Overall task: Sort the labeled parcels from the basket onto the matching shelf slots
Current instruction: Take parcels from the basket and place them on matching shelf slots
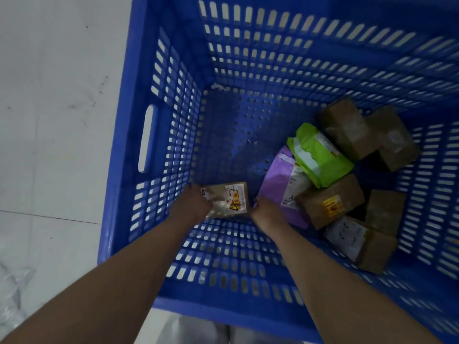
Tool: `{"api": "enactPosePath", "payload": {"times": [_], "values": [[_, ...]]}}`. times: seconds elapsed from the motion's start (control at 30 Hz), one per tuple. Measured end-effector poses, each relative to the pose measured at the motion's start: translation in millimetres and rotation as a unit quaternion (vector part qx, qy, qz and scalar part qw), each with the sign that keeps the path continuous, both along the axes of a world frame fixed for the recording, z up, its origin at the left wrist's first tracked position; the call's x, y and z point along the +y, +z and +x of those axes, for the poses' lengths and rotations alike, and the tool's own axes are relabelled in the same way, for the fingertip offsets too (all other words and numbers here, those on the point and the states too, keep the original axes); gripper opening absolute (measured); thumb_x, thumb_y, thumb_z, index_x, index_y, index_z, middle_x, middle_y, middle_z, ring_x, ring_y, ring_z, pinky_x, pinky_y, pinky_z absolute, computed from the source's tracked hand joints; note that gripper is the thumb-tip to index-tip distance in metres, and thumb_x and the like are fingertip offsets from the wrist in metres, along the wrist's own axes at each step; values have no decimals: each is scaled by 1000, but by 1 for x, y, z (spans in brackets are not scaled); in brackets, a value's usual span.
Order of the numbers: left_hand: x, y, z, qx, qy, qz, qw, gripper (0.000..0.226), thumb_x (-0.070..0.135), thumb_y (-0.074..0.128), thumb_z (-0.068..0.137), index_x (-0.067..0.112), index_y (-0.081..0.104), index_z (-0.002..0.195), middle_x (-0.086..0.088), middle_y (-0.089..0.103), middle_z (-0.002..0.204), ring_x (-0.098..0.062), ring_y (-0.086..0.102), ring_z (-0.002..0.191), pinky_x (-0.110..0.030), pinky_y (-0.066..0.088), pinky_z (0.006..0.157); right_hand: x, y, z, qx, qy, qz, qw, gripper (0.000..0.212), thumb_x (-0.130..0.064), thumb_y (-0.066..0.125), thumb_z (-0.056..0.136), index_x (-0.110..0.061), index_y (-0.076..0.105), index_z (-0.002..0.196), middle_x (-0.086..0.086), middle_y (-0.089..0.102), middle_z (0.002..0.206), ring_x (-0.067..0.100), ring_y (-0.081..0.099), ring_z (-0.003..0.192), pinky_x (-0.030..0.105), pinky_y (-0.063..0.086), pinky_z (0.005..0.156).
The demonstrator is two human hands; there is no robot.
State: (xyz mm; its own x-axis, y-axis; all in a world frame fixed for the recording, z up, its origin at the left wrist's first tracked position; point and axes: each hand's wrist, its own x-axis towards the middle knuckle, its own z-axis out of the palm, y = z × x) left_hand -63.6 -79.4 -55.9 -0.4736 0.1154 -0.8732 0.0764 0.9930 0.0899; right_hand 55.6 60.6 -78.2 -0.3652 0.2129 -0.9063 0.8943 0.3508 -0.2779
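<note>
Two hands are deep in the basket (119, 219). Your left hand (196, 203) grips the small box (231, 199) at its left end, against the basket's near wall; it looks stiff and probably light, so hold it by the side faces (the torn label may slip). Your right hand (264, 212) rests on the purple bag (280, 184), just right of the box; whether it grips, I cannot tell. That bag looks soft and slippery.
</note>
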Motion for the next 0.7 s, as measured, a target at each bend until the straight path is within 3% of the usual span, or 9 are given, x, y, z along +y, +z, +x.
{"api": "enactPosePath", "payload": {"times": [0.13, 0.27, 0.37, 0.47, 0.57, 0.7], "values": [[-2, -17, -5, 21, 61, -5, 998, 64, 32, 55, 88, 9, 29, 142, -15, 40, 140, -35, 45, 123, -46, 42, 99, 0, -24, -16, 35, -29, 13, 999, 33, -31, 50, 89, -17, 50, 119, 10, 61, 116, 29, 61, 102, 45, 51, 86], [-4, -30, -1, -29, 242, 10, 970, 57, 33, 56, 89, 10, 37, 138, -15, 53, 132, -33, 55, 114, -40, 47, 96, 1, -30, -30, 55, -51, -15, 997, 55, -25, 49, 91, -26, 29, 143, 8, 55, 126, 29, 57, 108, 42, 51, 86], [0, -31, 2, -36, 354, 49, 933, 55, 43, 57, 81, 14, 54, 127, -14, 61, 122, -34, 59, 108, -45, 49, 95, -1, -34, -32, 62, -76, -33, 995, 61, -23, 49, 94, -24, 21, 149, 8, 51, 132, 29, 55, 114, 39, 49, 88], [4, -29, 0, -11, 391, 81, 917, 47, 48, 51, 87, 13, 61, 117, -14, 66, 112, -34, 63, 100, -47, 52, 91, 1, -32, -28, 43, -143, -31, 988, 46, -24, 52, 93, -15, 37, 136, 7, 56, 124, 28, 59, 104, 35, 46, 78], [14, -22, -7, -19, 441, 152, 884, 39, 41, 55, 89, 10, 63, 110, -9, 69, 98, -25, 65, 89, -38, 54, 79, 5, -25, -20, 29, -154, -32, 987, 16, -27, 50, 95, -13, 53, 103, 2, 59, 93, 25, 58, 88, 30, 39, 67], [31, -16, -15, -36, 458, 182, 869, 17, 23, 49, 96, 8, 56, 100, -2, 59, 77, -10, 54, 67, -20, 43, 52, 9, -28, -11, -18, -87, -24, 996, 42, -44, 42, 97, -14, 50, 68, 4, 53, 68, 20, 54, 65, 30, 37, 57]]}}
